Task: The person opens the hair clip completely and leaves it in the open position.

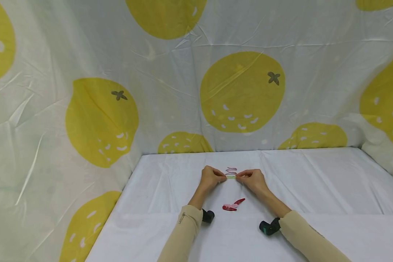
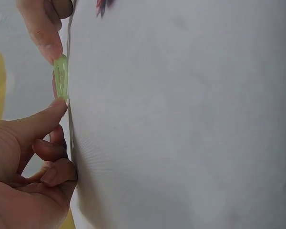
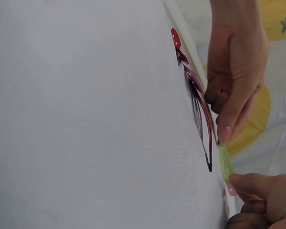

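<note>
A light green snap hair clip [image 1: 231, 177] lies crosswise between my two hands near the middle of the table. My left hand [image 1: 212, 177] pinches its left end between thumb and forefinger. At the opposite end, the thumb and forefinger of my right hand [image 1: 253, 179] grip it. Seen from the left wrist, the green clip [image 2: 61, 76] shows its narrow looped frame, with a bit of pink behind it. Just beyond the hands are several pink hair clips [image 1: 230, 171]. Closer to me rest red hair clips [image 1: 229, 208] with a pink one [image 1: 230, 205] among them.
A white cloth [image 1: 170, 189] covers the table, with creases on its right side. Behind and to the left hangs a pale curtain [image 1: 170, 91] printed with yellow lemons. Black wrist cameras [image 1: 270, 227] sit at both sleeve cuffs, close above the cloth.
</note>
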The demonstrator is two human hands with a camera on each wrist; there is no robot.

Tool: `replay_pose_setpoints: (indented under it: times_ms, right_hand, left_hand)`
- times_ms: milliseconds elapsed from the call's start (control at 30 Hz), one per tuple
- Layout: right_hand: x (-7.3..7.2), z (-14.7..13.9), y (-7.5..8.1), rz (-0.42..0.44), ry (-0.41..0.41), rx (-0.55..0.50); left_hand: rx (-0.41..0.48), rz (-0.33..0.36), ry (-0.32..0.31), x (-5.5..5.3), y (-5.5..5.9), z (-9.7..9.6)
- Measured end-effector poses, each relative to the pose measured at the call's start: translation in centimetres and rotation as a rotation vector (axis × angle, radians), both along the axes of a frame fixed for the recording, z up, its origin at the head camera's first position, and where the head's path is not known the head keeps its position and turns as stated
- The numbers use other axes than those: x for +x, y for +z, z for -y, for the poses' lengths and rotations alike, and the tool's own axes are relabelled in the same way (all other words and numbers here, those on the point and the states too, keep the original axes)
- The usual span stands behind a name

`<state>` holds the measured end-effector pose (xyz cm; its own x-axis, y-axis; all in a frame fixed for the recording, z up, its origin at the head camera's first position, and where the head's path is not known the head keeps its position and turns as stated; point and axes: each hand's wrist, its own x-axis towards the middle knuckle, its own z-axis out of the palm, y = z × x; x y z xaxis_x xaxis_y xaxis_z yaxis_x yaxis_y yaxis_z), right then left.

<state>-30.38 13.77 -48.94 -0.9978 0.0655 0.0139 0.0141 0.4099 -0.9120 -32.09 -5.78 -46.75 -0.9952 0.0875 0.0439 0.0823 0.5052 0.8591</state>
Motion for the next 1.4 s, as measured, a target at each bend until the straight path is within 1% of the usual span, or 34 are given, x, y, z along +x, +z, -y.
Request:
replay_pose_setpoints:
  times_ms: [100,167,233,300,367,467,533,633,667,733,833,900,1033,1167,1400]
  right_hand:
    - [0.3,-0.4,0.2,0.024,-0.010,-0.021]
    - [0.7,-0.8,0.5,0.040,-0.010,-0.036]
    - [1.2,-1.4,0.7,0.056,-0.004,-0.044]
    - [2.0,-1.9,0.9,0.065,0.017,-0.043]
    - [2.8,-2.3,1.1,0.075,0.046,-0.054]
    - [4.4,-2.6,1.4,0.097,0.108,-0.071]
    - [5.3,-2.5,1.5,0.094,0.173,-0.077]
    - [6.5,-2.1,1.2,0.066,0.281,-0.067]
    - [6.9,-1.9,1.1,0.053,0.317,-0.065]
    - [7.3,-1.4,0.7,0.030,0.382,-0.063]
    - [7.8,-0.8,0.2,0.004,0.446,-0.046]
    - [8.0,-0.5,0.1,-0.027,0.460,-0.025]
    - [8.2,-0.2,0.0,-0.080,0.431,0.027]
    - [8.2,-0.2,0.0,-0.081,0.411,0.050]
    - [8.1,-0.2,0.0,-0.089,0.402,0.063]
  left_hand:
    - [0.011,0.001,0.017,0.2,-0.1,0.2]
    - [0.031,0.010,0.030,0.4,-0.1,0.6]
    - [0.056,0.032,0.031,1.0,0.0,1.2]
    - [0.064,0.058,0.013,1.7,0.4,2.0]
    - [0.057,0.086,-0.027,2.8,0.8,2.8]
    - [0.014,0.112,-0.116,4.2,1.2,3.8]
    - [-0.012,0.126,-0.185,5.1,1.4,4.1]
    - [-0.036,0.142,-0.285,6.3,1.5,4.4]
    - [-0.041,0.147,-0.309,6.6,1.5,4.4]
    - [-0.051,0.154,-0.337,7.1,1.6,4.3]
    - [-0.055,0.149,-0.356,7.5,1.6,4.0]
    - [-0.057,0.141,-0.366,7.6,1.6,3.8]
    - [-0.065,0.122,-0.388,7.5,1.5,3.4]
    - [-0.078,0.099,-0.379,7.4,1.2,3.2]
    - [-0.094,0.095,-0.311,7.4,1.2,3.0]
